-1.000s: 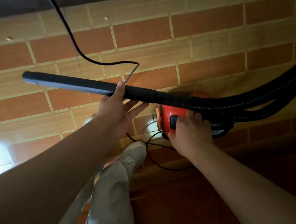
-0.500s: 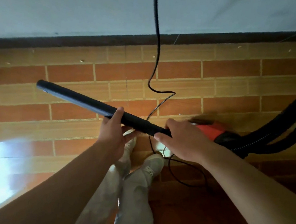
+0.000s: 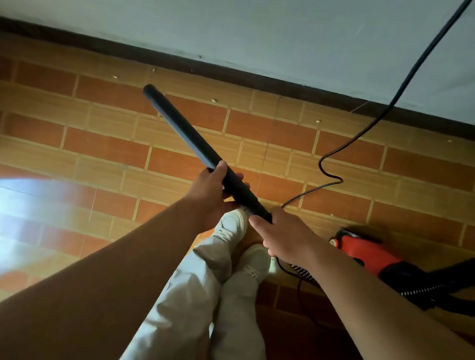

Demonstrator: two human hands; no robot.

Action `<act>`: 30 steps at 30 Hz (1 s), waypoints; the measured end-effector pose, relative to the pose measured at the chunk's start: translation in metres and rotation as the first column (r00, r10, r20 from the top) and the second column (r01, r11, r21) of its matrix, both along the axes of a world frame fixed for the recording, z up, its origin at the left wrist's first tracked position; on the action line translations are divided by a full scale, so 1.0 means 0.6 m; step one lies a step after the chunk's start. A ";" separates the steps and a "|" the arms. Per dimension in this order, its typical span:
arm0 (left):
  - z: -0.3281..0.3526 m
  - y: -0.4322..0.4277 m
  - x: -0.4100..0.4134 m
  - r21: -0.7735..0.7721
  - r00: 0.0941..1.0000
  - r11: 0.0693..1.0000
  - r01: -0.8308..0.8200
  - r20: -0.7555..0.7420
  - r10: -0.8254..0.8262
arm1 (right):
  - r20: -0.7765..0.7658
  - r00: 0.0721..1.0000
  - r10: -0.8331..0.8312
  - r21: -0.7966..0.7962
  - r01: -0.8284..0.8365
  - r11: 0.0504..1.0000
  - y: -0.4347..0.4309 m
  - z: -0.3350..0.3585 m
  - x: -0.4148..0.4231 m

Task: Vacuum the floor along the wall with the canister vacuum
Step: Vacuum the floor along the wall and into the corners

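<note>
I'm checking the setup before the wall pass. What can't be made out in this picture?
Head view only:
- power cord: its plug end, cut off by the top edge.
- hose: its loop, cut off by the right edge.
- wand: its join to the hose, covered by the right hand.
- red canister: its controls, too blurred to tell.

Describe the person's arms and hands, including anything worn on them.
The left forearm and right forearm are bare to the frame's edge: no sleeves show. The left hand and right hand wear no gloves, and no watch, ring or bracelet is visible. Below them, pale trousers and white shoes.
</note>
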State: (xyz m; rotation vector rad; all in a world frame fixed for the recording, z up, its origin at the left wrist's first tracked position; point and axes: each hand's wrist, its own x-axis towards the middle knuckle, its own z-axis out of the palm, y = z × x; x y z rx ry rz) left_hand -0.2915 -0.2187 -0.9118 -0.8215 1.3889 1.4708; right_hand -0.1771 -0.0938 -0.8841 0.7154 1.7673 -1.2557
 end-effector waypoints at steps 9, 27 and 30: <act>-0.009 -0.077 -0.048 0.066 0.998 0.996 -0.057 0.010 0.057 | -0.037 0.986 0.160 0.216 -0.148 0.965 -0.082 -0.030 -0.110; -0.049 -0.237 -0.248 -0.083 0.999 0.996 -0.025 -0.031 0.023 | 0.029 0.986 0.162 0.271 -0.164 0.948 -0.240 -0.066 -0.305; -0.080 -0.235 -0.268 -0.133 1.000 0.991 -0.019 -0.027 0.016 | 0.028 0.993 0.112 0.211 -0.116 0.971 -0.248 -0.104 -0.331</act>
